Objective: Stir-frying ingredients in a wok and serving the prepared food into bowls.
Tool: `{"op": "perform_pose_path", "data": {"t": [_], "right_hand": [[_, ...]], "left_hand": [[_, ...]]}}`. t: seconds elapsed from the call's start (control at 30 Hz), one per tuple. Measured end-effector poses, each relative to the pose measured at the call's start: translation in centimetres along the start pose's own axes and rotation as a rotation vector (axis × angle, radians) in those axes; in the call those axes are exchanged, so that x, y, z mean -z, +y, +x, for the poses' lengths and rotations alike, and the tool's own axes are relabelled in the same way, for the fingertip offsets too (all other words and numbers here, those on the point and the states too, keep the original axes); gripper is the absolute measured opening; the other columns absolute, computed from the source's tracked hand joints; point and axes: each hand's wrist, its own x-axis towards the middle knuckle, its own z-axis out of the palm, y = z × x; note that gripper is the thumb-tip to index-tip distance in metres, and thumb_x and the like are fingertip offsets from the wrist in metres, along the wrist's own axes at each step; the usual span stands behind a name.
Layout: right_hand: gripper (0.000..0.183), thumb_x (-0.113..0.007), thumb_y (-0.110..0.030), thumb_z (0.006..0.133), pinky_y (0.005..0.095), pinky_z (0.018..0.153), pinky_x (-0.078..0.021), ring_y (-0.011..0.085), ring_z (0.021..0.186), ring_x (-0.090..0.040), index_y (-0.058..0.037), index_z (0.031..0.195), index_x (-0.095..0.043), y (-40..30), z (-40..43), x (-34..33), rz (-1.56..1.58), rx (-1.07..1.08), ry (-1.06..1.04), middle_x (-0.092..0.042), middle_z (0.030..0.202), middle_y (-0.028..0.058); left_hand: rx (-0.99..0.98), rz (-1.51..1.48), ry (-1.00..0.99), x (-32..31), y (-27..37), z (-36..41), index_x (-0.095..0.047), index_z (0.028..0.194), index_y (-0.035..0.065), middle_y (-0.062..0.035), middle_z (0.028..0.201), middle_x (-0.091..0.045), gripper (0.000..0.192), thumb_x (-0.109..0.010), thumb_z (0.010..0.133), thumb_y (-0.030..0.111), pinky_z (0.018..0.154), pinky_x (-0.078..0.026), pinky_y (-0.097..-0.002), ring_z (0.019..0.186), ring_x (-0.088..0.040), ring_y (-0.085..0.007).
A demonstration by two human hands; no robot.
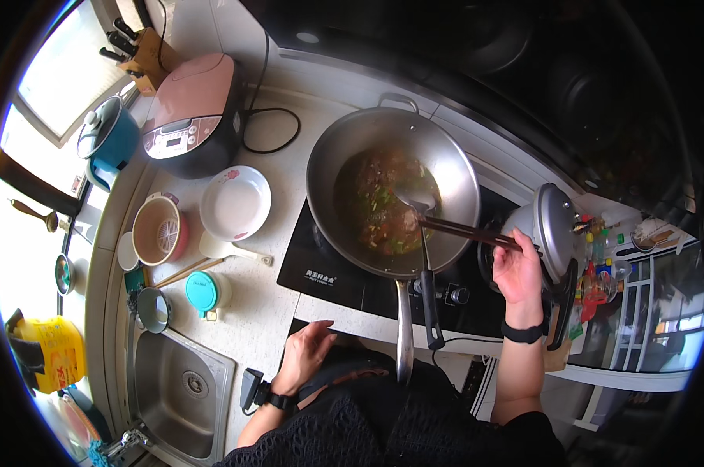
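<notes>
My right hand, wearing a black wristband, grips dark chopsticks that reach left over a large steel wok. Their tips touch or lie close to a light brown lump in the broth, which holds chopped green pieces. A spatula rests in the wok, its metal head partly in the broth and its black handle hanging over the near rim. The wok stands on a black cooktop. Low at the counter's front edge, my left hand holds nothing, fingers loosely bent and apart.
A pressure cooker stands right of the wok. To the left are a white bowl, a rice cooker, a pink basket, a rice paddle and a teal-lidded jar. The steel sink lies lower left. The wok handle juts towards me.
</notes>
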Motion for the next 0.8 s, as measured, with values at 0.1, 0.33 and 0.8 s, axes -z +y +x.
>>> {"op": "perform_pose_path", "data": {"t": [0.1,0.33,0.8], "right_hand": [[0.012,-0.052,-0.016,0.084,0.0272,0.055,-0.0544,0.0200,0.059,-0.061,-0.0048,0.078,-0.055,-0.6,-0.7,0.3,0.131,-0.092,-0.065,-0.062,0.078,0.0118],[0.021,-0.049,-0.014,0.085,0.0247,0.050,-0.0466,0.0116,0.055,-0.048,-0.0080,0.071,-0.034,-1.4,-3.4,-1.4,0.348,-0.207,-0.277,-0.037,0.067,0.0025],[0.018,-0.051,-0.018,0.084,0.0240,0.037,-0.0362,0.0147,0.041,-0.041,-0.0056,0.078,-0.040,-0.6,-4.6,-3.8,0.419,-0.322,-0.616,-0.045,0.071,0.0087]], "left_hand": [[0.045,0.014,0.035,-0.1,0.1,0.2,-0.056,0.101,0.0019,-0.0105,0.075,-0.061,0.024,-0.061,0.079,0.010,0.057,-0.047,-0.0263,0.063,-0.059,-0.0168],[0.091,-0.035,0.073,-1.0,-1.5,0.7,-0.057,0.098,0.0021,-0.0080,0.069,-0.060,0.023,-0.062,0.077,0.007,0.054,-0.045,-0.0244,0.059,-0.057,-0.0140],[0.109,0.006,0.026,-0.6,-0.2,1.0,-0.055,0.100,-0.0016,-0.0096,0.073,-0.062,0.023,-0.060,0.078,0.004,0.060,-0.047,-0.0246,0.065,-0.058,-0.0134]]}}
